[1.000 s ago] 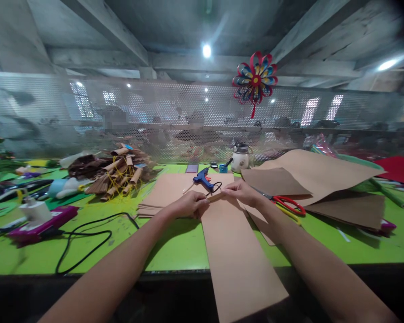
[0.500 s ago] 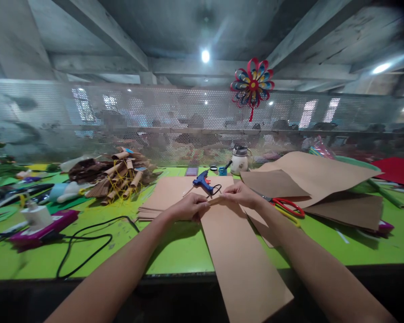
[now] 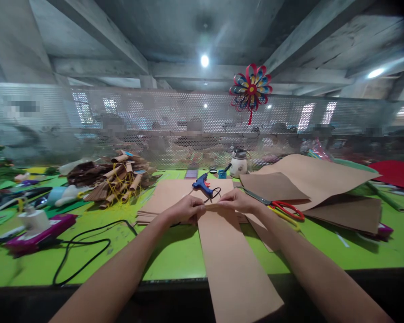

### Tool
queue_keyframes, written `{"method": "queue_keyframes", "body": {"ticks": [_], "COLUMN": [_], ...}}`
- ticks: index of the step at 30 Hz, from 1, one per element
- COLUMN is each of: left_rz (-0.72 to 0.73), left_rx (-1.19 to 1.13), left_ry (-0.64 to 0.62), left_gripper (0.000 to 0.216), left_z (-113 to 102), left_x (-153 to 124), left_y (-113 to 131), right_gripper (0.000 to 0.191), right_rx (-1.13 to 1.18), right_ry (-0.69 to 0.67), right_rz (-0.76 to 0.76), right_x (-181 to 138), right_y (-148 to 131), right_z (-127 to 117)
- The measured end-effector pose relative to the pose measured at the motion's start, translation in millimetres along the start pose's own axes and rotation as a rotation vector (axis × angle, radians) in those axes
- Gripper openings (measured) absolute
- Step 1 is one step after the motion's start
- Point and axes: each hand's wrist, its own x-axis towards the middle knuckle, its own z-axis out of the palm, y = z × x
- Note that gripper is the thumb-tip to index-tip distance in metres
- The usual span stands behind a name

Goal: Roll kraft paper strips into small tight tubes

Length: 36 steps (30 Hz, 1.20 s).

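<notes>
A long strip of brown kraft paper (image 3: 232,260) runs from the table's middle over its near edge toward me. My left hand (image 3: 185,209) and my right hand (image 3: 239,201) both pinch the strip's far end, fingers closed on its rolled or folded edge. Just beyond them lies a blue glue gun (image 3: 202,184) on a stack of brown paper sheets (image 3: 166,197). Red-handled scissors (image 3: 284,208) lie right of my right hand.
The green table (image 3: 175,251) carries a pile of rolled paper tubes (image 3: 119,179), a black cable (image 3: 84,244), a magenta power strip (image 3: 40,229), large brown sheets (image 3: 316,179) and a white pot (image 3: 238,163). A mesh screen (image 3: 155,121) with a paper flower (image 3: 251,89) stands behind.
Both hands stay pinched on the strip's far end. The view has tipped slightly, and the strip's near end has swung a little left.
</notes>
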Motion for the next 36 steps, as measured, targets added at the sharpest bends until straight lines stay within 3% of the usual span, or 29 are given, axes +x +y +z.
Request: {"method": "queue_keyframes", "body": {"ticks": [7, 12, 19, 23, 28, 36], "left_rz": [0.086, 0.089, 0.102, 0.097, 0.021, 0.085], "left_rx": [0.066, -0.109, -0.243, -0.282, -0.493, -0.757], "left_ry": [0.195, 0.101, 0.112, 0.134, 0.067, 0.151], "left_gripper": [0.028, 0.031, 0.029, 0.029, 0.028, 0.030], "left_z": [-5, -11, -11, -6, -1, -4], "left_x": [4, 2, 1, 0, -2, -1], "left_y": [2, -3, -2, -2, -5, -3], "right_gripper": [0.036, 0.036, 0.037, 0.038, 0.040, 0.050], "right_rx": [-0.019, 0.049, 0.064, 0.131, 0.175, 0.745], "right_ry": [0.029, 0.062, 0.075, 0.010, 0.049, 0.161], "right_rz": [-0.023, -0.006, -0.013, 0.012, 0.043, 0.056], "right_x": [2, 5, 3, -1, -1, -2], "right_y": [2, 10, 7, 2, -2, -10], "right_z": [4, 5, 1, -5, -3, -5]}}
